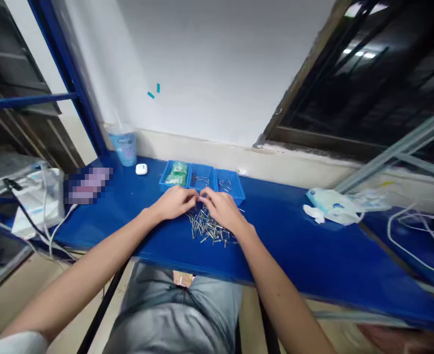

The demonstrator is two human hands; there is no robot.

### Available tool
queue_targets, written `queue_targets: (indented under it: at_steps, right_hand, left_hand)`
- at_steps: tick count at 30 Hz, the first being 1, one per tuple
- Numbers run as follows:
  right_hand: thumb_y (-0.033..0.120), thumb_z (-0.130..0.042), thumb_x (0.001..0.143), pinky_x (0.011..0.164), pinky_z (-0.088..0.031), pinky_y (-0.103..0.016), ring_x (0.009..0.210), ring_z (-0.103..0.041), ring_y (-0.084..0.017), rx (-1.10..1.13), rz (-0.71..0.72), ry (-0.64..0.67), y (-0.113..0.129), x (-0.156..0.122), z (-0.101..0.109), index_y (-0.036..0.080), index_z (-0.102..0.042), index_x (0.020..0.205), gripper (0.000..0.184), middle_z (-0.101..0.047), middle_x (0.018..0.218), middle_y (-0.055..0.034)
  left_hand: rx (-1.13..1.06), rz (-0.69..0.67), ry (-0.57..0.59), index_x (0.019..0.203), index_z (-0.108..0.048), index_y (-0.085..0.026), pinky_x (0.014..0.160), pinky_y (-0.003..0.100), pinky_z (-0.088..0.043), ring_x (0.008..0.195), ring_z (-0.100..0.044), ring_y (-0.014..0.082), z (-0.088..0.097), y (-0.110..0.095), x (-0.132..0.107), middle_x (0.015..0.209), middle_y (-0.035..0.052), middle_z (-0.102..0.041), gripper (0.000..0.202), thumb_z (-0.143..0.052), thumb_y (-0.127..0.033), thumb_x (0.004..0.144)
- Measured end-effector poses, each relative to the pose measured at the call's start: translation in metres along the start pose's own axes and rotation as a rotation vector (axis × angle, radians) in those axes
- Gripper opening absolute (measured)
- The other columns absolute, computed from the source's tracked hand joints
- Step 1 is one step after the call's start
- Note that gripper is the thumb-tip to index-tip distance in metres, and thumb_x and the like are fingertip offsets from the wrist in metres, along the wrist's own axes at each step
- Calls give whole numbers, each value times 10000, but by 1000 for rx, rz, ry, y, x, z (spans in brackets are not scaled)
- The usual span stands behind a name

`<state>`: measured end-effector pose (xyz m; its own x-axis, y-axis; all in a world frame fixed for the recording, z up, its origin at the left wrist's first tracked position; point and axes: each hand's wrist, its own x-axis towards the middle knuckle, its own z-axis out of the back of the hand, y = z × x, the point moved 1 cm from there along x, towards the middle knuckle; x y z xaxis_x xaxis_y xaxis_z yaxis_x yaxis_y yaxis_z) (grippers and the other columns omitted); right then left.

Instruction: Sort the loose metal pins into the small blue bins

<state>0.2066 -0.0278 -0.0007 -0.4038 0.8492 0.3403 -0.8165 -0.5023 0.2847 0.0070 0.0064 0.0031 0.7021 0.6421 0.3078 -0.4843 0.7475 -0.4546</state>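
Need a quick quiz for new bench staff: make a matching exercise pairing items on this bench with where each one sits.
Items:
1. Green packets
2. Metal pins
3. Translucent blue cup
4. White case

Places:
A. Loose on the blue bench, in front of the tray
B. Just left of the white case
C. Left compartment of the blue tray
D. Between the cup and the tray

Pairs: 1-C, 2-A, 3-B, 4-D

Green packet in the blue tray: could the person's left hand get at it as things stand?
Probably yes. The left hand is just in front of the green packet, and only the low wall of the blue tray seems to lie between them.
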Motion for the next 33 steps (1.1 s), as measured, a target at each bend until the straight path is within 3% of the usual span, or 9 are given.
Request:
queue_targets:
  at_steps: [5,9,13,16,20,24,28,33]
  right_hand:
    - [341,-524,1075,696,-368,-267,744,-676,-188,70,-2,-3,-1,-2,0,222,-641,1159,187,-742,826,-18]
    - [322,-500,1081,690,-358,-275,743,-673,-192,38,-7,-6,0,-2,0,228,-668,1038,197,-737,811,-24]
    - [331,-564,1053,697,-375,-268,751,-674,-184,98,-5,-12,0,-2,0,232,-650,1104,140,-742,823,-11]
    - [314,-497,1078,706,-378,-274,775,-679,-190,75,-3,-19,0,-2,1,231,-656,1021,188,-744,848,-27]
    - [315,-547,1055,707,-388,-272,765,-676,-189,113,-6,-11,1,-2,2,236,-627,1122,131,-738,838,-12]
    - [315,-494,1077,709,-381,-281,770,-675,-197,76,-4,-14,0,-2,1,234,-634,1029,168,-732,840,-22]
    - [318,-528,1064,714,-389,-278,772,-679,-196,101,-6,-5,0,-2,1,237,-610,1121,128,-737,850,-19]
    - [313,-526,1064,707,-388,-279,760,-674,-194,106,-9,-3,1,-2,3,235,-610,1107,123,-726,831,-14]
  left_hand:
    - [16,-5,-9,839,-661,-162,608,277,-314,551,-456,133,-1,1,0,640,5,-593,322,-436,-322,1005]
    - [13,-4,-5,904,-694,-159,623,275,-338,568,-488,138,-2,2,0,666,14,-624,330,-433,-330,1011]
    - [23,-1,-2,879,-690,-158,616,278,-336,559,-484,138,-1,1,0,659,17,-624,346,-431,-342,1016]
    - [21,-4,-2,881,-688,-159,622,278,-341,561,-488,136,-1,1,0,658,14,-620,345,-430,-344,1015]
    - [17,-3,-3,881,-684,-160,610,281,-328,550,-474,135,-1,1,0,641,8,-604,342,-431,-348,1014]
    - [22,-11,-1,878,-690,-160,616,280,-340,552,-480,137,-1,1,0,655,15,-622,357,-427,-354,1021]
    - [22,-10,-2,876,-683,-162,609,279,-331,546,-475,135,-1,1,0,648,11,-615,352,-428,-353,1025]
    - [19,-2,-8,853,-662,-169,610,277,-329,549,-473,130,-2,2,0,640,2,-595,339,-435,-358,1019]
